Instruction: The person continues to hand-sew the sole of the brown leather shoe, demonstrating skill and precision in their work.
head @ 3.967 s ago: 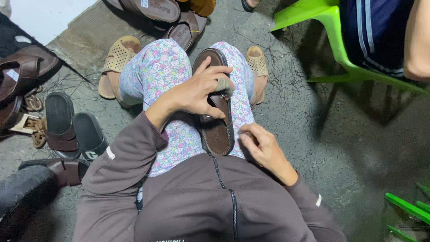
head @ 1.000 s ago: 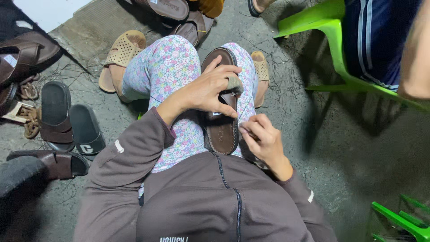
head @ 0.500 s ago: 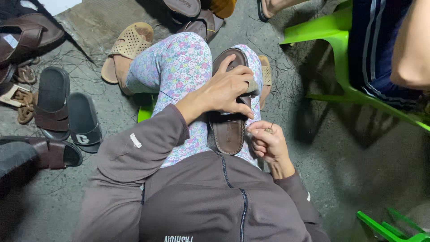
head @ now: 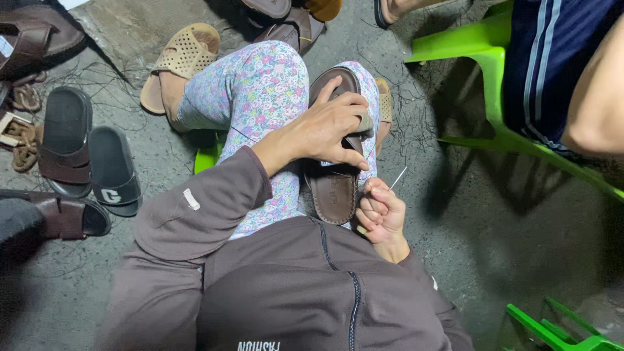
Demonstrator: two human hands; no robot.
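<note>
A dark brown sandal (head: 335, 188) lies sole-side along my lap, between my floral-trousered knees (head: 260, 91). My left hand (head: 325, 130) reaches across from the left and grips the sandal over its strap, fingers spread on the far half. My right hand (head: 382, 211) sits by the sandal's near right edge, fingers pinched on a thin pale needle (head: 398, 177) that points up and to the right. A fine thread seems to run from the sandal's edge toward that hand.
Several sandals and slides (head: 78, 149) lie on the concrete floor at my left, tan perforated ones (head: 182, 55) on my feet. Another person in dark striped shorts sits on a green plastic chair (head: 494, 65) at the upper right. Another green chair (head: 559, 325) is lower right.
My right hand has lifted slightly and now shows the needle tip pointing up-right. My left hand keeps its grip on the sandal. The view has shifted a little.
</note>
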